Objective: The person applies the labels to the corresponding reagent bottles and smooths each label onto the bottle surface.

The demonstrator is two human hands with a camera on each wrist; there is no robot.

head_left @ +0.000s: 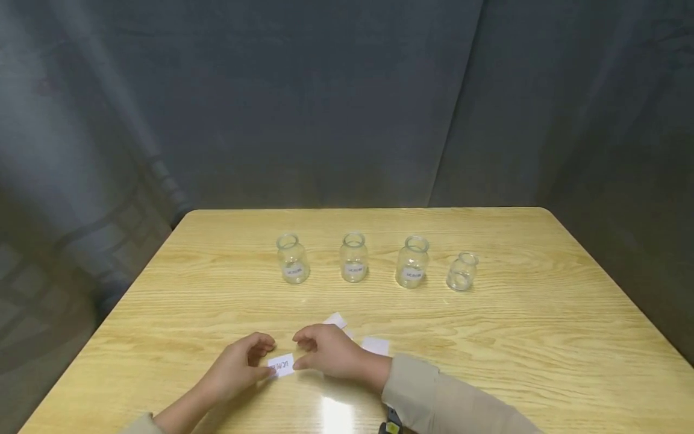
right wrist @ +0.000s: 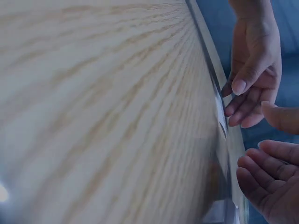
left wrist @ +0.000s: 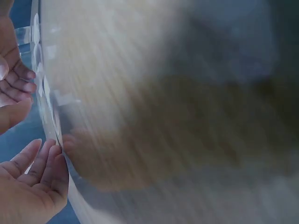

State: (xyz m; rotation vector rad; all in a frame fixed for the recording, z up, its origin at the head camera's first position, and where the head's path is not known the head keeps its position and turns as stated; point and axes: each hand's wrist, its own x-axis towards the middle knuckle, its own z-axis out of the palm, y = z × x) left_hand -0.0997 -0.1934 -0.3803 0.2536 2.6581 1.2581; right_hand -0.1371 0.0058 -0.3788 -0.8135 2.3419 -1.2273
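A small white paper label (head_left: 282,364) with dark handwriting lies on the wooden table between the two hands. My left hand (head_left: 238,364) has its thumb at the label's lower left corner, while its fingers bend loosely above and away from it. On the other side, my right hand (head_left: 331,349) holds its thumb at or very near the label's right edge, fingers loosely bent. Whether that thumb touches is unclear. The left wrist view has my left hand (left wrist: 35,186) with fingers spread from the thumb; in the right wrist view, my right hand (right wrist: 275,182) looks similar.
Three glass jars, left (head_left: 293,259), middle (head_left: 354,258) and right (head_left: 412,262), bear written labels at the back. A smaller glass jar (head_left: 462,272) stands right of them. White paper pieces lie behind (head_left: 336,319) and right (head_left: 376,345) of my right hand. Dark curtains (head_left: 325,102) surround the table.
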